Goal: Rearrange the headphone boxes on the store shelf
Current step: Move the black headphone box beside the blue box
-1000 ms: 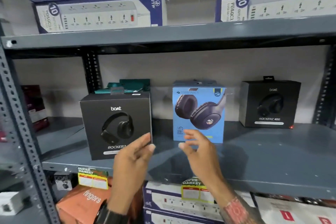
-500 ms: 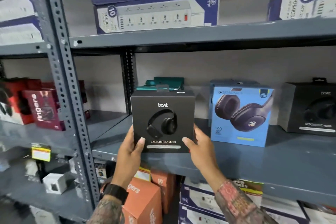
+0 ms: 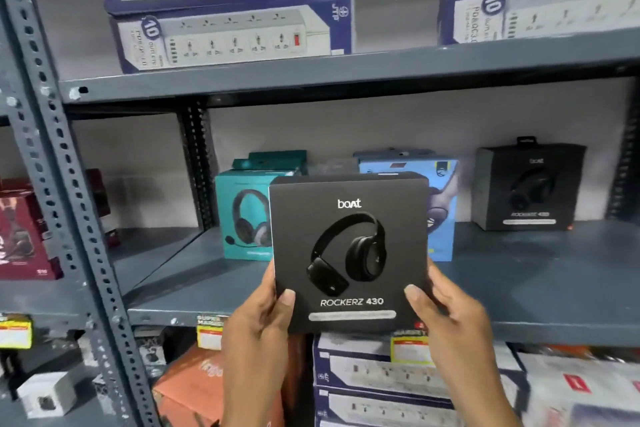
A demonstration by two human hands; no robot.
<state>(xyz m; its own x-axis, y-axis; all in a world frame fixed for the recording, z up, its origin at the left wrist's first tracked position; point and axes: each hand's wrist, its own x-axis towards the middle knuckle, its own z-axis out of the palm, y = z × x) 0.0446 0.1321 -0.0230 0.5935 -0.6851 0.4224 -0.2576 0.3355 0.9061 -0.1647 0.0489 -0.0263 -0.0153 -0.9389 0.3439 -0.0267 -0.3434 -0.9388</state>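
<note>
A black boat Rockerz 430 headphone box is held upright in the air in front of the grey middle shelf. My left hand grips its lower left edge and my right hand its lower right edge. Behind it on the shelf stand a teal headset box at the left and a light blue headphone box, partly hidden by the held box. A second black boat box stands at the back right of the shelf.
Power-strip boxes fill the upper shelf and more lie below, beside an orange box. A perforated grey upright divides this bay from the left one, where dark red boxes stand.
Both hands closed on the black boat box and lifted it off the shelf, forward and to the right. The teal box behind it is now uncovered. The view has shifted.
</note>
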